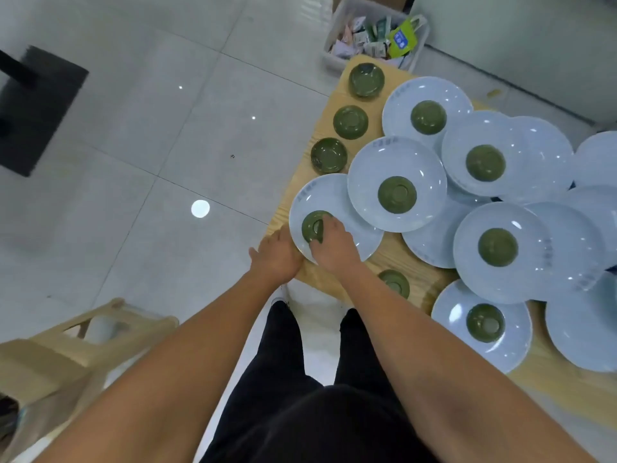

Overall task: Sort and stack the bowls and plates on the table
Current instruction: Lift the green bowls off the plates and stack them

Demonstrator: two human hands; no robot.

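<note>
Right hand grips green bowl; left hand at plate rim, grip unclear.

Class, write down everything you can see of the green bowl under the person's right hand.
The green bowl is small, round and dull olive. It looks like glazed ceramic, with a ring marking its middle. It sits near the centre of a pale plate at the near left corner of the wooden table. The right hand reaches over it, and its fingers curl on the bowl's right side and hide that part. Only the plate and this hand touch it.
</note>
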